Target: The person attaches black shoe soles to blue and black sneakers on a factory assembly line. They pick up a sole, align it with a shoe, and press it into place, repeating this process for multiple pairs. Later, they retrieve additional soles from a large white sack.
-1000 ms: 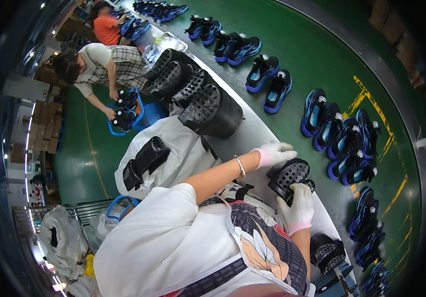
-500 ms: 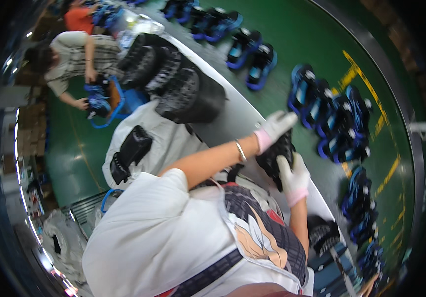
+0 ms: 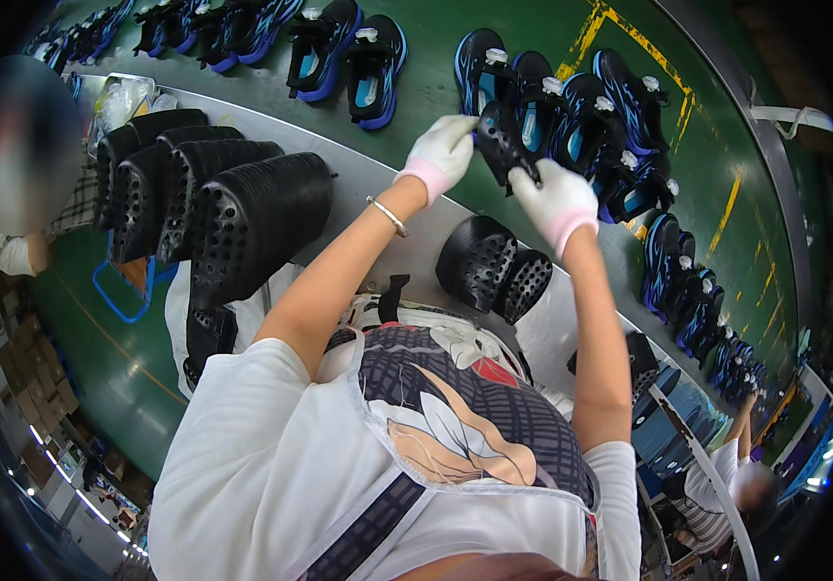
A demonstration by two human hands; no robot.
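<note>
A black insole (image 3: 504,143) with round holes is held up at the edge of the green conveyor, over the dark blue shoes. My right hand (image 3: 557,201), in a white glove with a pink cuff, grips its near end. My left hand (image 3: 443,155), gloved the same way, has its fingers closed at the insole's left edge, the fingertips partly hidden. Just past the hands stands a black and blue shoe (image 3: 478,60), with more shoes (image 3: 586,121) beside it to the right. Nearer my body, two small stacks of black insoles (image 3: 482,263) rest on the metal ledge.
Tall nested stacks of black insoles (image 3: 257,228) stand on the ledge (image 3: 368,160) at left, near a clear plastic bag (image 3: 124,102). Shoes line the green belt (image 3: 416,179) both ways. Other people are at far left and lower right (image 3: 717,494).
The view has turned, and both hands with an insole have moved out from over the ledge to the shoes on the belt. My hands are farther apart.
</note>
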